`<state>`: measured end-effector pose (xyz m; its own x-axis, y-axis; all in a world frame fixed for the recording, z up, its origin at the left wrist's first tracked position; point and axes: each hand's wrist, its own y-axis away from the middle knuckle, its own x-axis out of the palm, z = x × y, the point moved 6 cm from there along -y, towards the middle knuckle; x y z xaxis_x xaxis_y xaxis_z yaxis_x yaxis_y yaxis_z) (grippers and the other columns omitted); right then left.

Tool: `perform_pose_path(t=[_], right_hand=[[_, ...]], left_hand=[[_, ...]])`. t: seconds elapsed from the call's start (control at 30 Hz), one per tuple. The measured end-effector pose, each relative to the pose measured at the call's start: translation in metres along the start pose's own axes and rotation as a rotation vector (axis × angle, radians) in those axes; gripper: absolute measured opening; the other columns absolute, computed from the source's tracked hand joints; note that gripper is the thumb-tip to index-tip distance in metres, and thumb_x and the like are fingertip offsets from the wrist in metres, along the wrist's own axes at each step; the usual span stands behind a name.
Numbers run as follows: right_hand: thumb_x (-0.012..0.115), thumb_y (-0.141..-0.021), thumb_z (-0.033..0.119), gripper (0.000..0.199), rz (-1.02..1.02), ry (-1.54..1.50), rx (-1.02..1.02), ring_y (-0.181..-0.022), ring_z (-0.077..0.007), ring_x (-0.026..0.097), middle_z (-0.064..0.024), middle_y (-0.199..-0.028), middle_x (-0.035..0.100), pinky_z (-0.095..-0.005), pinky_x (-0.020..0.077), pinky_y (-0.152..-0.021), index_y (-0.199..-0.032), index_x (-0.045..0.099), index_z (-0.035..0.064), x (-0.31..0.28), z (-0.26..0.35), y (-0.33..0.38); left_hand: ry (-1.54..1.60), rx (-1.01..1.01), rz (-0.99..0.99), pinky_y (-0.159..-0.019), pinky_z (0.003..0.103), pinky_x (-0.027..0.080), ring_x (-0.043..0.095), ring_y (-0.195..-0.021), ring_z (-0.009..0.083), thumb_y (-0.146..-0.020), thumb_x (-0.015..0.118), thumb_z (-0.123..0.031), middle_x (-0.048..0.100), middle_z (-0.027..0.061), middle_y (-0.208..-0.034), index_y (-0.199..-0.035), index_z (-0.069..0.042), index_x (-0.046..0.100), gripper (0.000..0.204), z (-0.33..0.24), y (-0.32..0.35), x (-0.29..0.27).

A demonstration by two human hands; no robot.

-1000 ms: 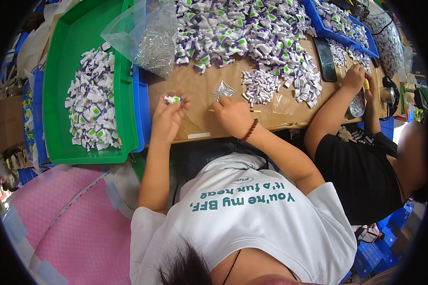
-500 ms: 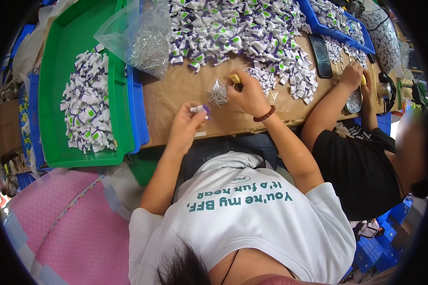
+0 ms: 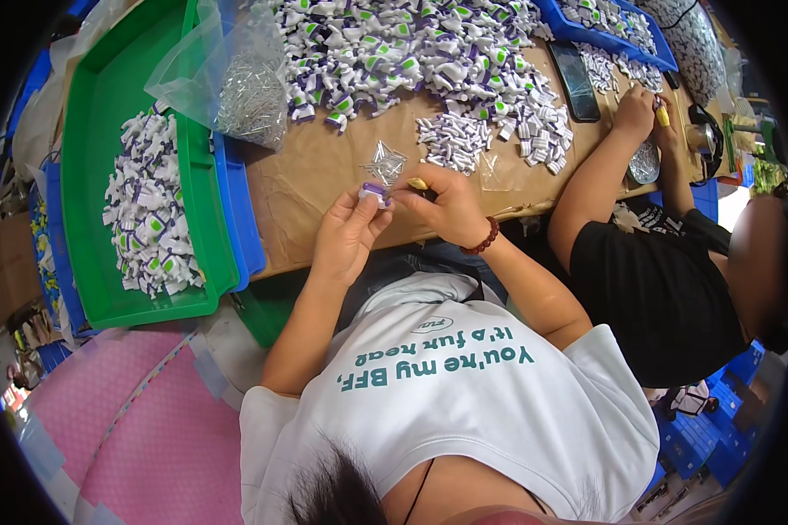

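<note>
Our left hand (image 3: 347,233) grips a part (image 3: 376,190); our right hand (image 3: 453,206), just beside it, grasps a yellow tool (image 3: 418,184), pins (image 3: 384,163) lying near.

The small white and purple toy piece (image 3: 376,194) is pinched in the left grip (image 3: 352,226), mid-scene and partly hidden by fingers. Just to its right, a tool's yellow handle (image 3: 418,184) shows from the right grip (image 3: 451,203); its tip is unclear.
</note>
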<state>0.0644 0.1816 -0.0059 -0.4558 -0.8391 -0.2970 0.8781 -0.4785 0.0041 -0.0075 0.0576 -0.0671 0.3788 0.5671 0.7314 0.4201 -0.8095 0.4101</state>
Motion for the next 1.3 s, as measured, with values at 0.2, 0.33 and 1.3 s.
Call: perform_pose_path(t=[0.2, 0.33, 1.3], right_hand=[[0.064, -0.071, 0.005, 0.014, -0.017, 0.111, -0.112, -0.069, -0.0248, 0.057, -0.0108, -0.077, 0.058, -0.0313, 0.045, -0.062, -0.085, 0.062, 0.0031, -0.002, -0.004, 0.005], [0.065, -0.073, 0.005, 0.013, -0.026, 0.026, -0.055, -0.07, -0.0188, 0.058, -0.0089, -0.079, 0.06, -0.028, 0.0447, -0.062, -0.086, 0.061, 0.0021, 0.002, -0.01, 0.009], [0.064, -0.073, 0.01, 0.014, -0.113, 0.722, -0.148, -0.077, -0.0245, 0.056, -0.0085, -0.084, 0.058, -0.0334, 0.0455, -0.065, -0.084, 0.059, 0.0038, -0.041, -0.036, -0.012]], left_hand=[[-0.257, 0.071, -0.035, -0.073, 0.021, 0.048, 0.057, -0.085, 0.0104, -0.088, 0.055, -0.011, 0.059, 0.0039, -0.095, -0.108, -0.003, 0.055, 0.021, -0.011, 0.005, 0.011], [-0.499, 0.139, -0.028, -0.071, 0.02, 0.048, 0.057, -0.079, 0.0081, -0.086, 0.058, -0.007, 0.06, 0.0029, -0.092, -0.109, -0.003, 0.056, 0.024, -0.016, 0.005, 0.015], [-0.308, 0.039, -0.051, -0.077, 0.026, 0.052, 0.062, -0.088, 0.0205, -0.088, 0.054, -0.007, 0.06, 0.0128, -0.1, -0.107, -0.002, 0.048, 0.021, 0.0, -0.002, 0.005]])
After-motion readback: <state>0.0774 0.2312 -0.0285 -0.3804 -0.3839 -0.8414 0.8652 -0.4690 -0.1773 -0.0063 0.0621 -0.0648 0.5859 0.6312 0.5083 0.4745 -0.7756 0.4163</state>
